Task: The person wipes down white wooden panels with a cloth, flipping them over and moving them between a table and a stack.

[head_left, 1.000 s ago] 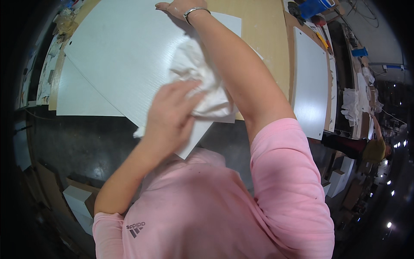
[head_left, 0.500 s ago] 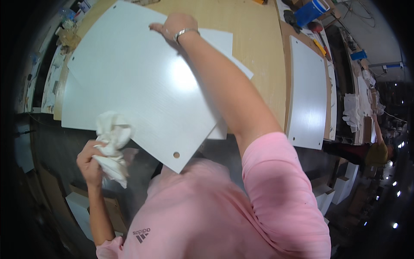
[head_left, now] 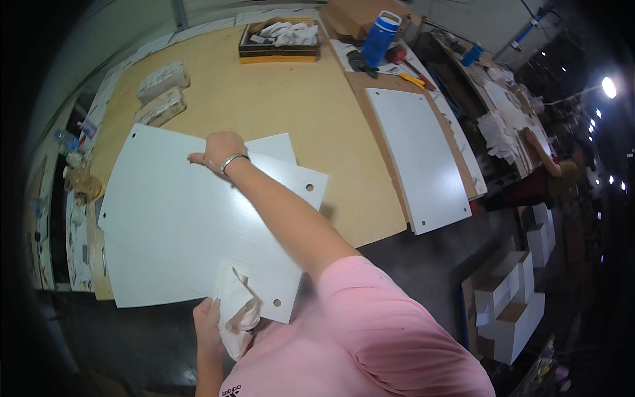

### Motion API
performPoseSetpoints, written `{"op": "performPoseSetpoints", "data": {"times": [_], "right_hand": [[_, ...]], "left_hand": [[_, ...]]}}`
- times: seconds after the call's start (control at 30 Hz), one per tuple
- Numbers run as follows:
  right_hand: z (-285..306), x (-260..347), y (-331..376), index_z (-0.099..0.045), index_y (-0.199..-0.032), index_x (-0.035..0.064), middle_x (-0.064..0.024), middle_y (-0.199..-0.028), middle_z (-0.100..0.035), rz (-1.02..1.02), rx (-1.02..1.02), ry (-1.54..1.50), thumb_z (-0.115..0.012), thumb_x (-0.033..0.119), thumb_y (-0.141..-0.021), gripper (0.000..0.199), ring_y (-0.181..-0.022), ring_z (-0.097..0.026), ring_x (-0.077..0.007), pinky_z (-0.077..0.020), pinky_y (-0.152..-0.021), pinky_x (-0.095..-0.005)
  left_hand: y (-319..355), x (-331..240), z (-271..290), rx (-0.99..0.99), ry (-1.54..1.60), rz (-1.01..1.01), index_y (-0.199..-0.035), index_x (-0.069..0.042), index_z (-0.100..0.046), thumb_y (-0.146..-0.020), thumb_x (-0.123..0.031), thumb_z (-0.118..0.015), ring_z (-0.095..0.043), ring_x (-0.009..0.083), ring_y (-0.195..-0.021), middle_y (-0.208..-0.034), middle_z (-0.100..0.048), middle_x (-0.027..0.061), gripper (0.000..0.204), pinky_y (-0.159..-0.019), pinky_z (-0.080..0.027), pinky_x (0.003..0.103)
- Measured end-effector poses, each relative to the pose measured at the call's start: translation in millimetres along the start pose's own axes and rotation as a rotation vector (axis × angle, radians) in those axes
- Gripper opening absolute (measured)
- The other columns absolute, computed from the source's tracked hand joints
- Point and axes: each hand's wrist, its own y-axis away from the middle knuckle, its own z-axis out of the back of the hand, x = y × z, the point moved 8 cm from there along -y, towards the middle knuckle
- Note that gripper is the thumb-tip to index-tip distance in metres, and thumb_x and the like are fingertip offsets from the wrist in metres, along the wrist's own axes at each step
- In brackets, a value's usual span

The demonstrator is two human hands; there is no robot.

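A white panel [head_left: 192,218] with round corner holes lies turned at an angle over at least one other white panel [head_left: 149,294], and its near corner juts past the table's near edge. My right hand [head_left: 223,151], with a silver band on its wrist, grips the far edge of the upper panel, thumb stretched out to the left; its other fingers are partly hidden. Closed around a crumpled white cloth [head_left: 239,311], my left hand [head_left: 209,327] is at the near edge. The cloth rests against the panel there and hangs down over the edge.
The wooden table [head_left: 225,86] carries two wrapped blocks [head_left: 161,92] and a tray of white cloths [head_left: 281,43]. Another white panel [head_left: 420,159] lies on cardboard at right, near a blue jug [head_left: 381,40]. A person [head_left: 562,169] works farther right, beyond white boxes [head_left: 509,298].
My left hand has brought the cloth rightward to the panel's near edge. The upper panel has turned. My right hand keeps its hold on the far edge. The view has tilted up.
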Motion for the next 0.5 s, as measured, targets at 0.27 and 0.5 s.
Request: {"op": "performPoseSetpoints", "data": {"times": [0.27, 0.5], "right_hand": [[29, -23, 18, -0.074, -0.093, 0.0001, -0.0198, -0.097, -0.072, -0.11, 0.004, -0.08, -0.066, 0.051, -0.084, 0.052, -0.093, -0.069, -0.0342, -0.0545, -0.085, -0.0411], [133, -173, 73, -0.069, -0.095, -0.0067, -0.0263, -0.096, -0.07, -0.368, -0.326, -0.255, -0.062, 0.051, -0.086, 0.059, -0.091, -0.068, -0.0396, -0.0526, -0.084, -0.0439]], "left_hand": [[4, -19, -26, 0.054, -0.072, 0.031, -0.092, 0.006, -0.064, -0.089, -0.003, -0.06, -0.061, 0.0121, -0.076, -0.089, -0.065, 0.0066, 0.01, -0.065, -0.05, 0.028], [-12, -66, -138, 0.208, -0.198, -0.14, -0.103, 0.008, -0.066, -0.085, -0.01, -0.066, -0.064, 0.0134, -0.082, -0.095, -0.069, 0.0102, 0.025, -0.068, -0.051, 0.029]]}}
